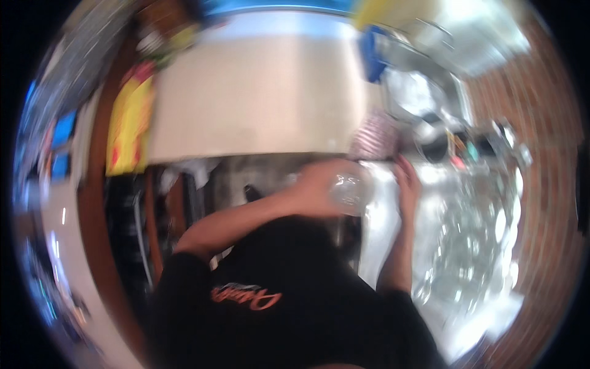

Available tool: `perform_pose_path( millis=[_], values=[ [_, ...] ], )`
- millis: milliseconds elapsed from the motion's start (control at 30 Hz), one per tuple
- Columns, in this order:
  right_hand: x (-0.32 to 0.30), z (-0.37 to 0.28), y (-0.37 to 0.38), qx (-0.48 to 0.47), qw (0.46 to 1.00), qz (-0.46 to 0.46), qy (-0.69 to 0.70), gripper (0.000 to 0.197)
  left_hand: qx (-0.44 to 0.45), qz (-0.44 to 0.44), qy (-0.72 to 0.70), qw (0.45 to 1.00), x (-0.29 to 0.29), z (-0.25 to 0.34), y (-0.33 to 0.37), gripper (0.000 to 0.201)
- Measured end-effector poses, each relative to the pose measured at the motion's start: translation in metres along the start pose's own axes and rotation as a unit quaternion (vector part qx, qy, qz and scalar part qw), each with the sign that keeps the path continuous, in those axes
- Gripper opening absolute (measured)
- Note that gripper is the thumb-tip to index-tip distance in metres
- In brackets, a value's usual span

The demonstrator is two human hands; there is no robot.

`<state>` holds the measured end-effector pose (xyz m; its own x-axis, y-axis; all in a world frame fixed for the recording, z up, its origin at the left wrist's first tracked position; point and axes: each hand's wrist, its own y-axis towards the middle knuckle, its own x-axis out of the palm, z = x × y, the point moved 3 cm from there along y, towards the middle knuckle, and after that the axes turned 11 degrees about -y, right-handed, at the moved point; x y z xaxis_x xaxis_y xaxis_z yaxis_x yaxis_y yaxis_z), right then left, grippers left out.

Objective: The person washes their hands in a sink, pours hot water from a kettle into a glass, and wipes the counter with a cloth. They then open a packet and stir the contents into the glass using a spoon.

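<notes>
Clear glass or plastic, blurred by motion, fills the left hand (pixel 319 184): a small see-through container (pixel 351 192), rounded like a jar or tumbler, sits at the fingertip end of that hand with the fingers wrapped about it, so the hold is closed on the vessel, though the smear hides just how each finger lies. It hangs in front of the chest, over the near edge of a shiny metal counter (pixel 430 246) that runs away to the right. The right hand (pixel 407 184) stands just beside it, on its right, fingers raised and loosely spread, touching nothing that can be made out; whether a fingertip grazes the container cannot be told. So the vessel lies between the two hands, held by the left and nearest the right palm, its long axis too blurred to read, perhaps tipped a little toward the right. Its wall catches white glints and shows the dark behind it; no contents or lid can be seen. Just beyond the hands a striped, pinkish-grey object (pixel 375 136) rests at the counter's far end, with a heap of steel vessels (pixel 424 117) behind it, a blue thing (pixel 370 55) above, and a yellow packet (pixel 129 126) hanging well apart on the left
</notes>
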<state>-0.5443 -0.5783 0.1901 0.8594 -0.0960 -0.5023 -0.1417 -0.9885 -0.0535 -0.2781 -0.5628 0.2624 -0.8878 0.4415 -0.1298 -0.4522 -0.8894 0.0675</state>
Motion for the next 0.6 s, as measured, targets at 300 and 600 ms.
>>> perform_pose_path(
  millis=[300,600],
  values=[
    [-0.078,0.069,-0.117,0.134,0.919,-0.279,-0.242,0.053,0.244,0.016,-0.029,0.969,0.192,-0.071,0.052,0.077],
    [-0.028,0.049,-0.148,0.049,0.9,-0.349,-0.256,0.036,0.127,-0.086,-0.006,0.988,0.231,-0.059,0.068,0.083]
  ],
)
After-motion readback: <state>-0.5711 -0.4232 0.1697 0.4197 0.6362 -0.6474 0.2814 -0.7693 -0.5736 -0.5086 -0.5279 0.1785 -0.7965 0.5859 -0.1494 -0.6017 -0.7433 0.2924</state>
